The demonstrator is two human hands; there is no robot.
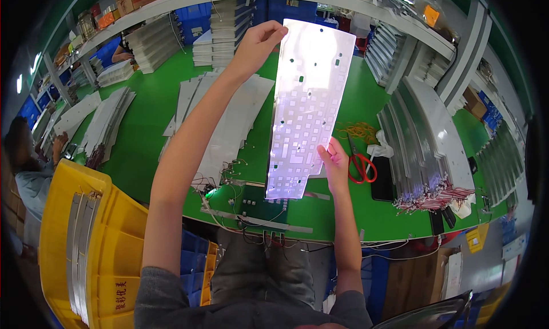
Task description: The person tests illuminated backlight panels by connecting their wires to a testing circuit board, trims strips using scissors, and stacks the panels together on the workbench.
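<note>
A thin white keyboard backlight sheet (309, 100), dotted with small key-shaped squares and a few holes, is held up and tilted over the bench. My left hand (264, 40) pinches its upper left corner. Lower down on the right edge, my right hand (335, 162) grips it with the thumb on the face. The sheet shines white at the top and violet below. Beneath its lower end lies a green circuit board (257, 206) with small buttons, wires and a bright green light (211, 193) beside it.
Red-handled scissors (362, 167), yellow rubber bands (360, 132) and a black phone (382, 180) lie to the right, by a tall stack of sheets with red wires (420, 151). More white sheets (229, 117) spread at left. A yellow bin (120, 226) stands lower left; another person (34, 163) sits far left.
</note>
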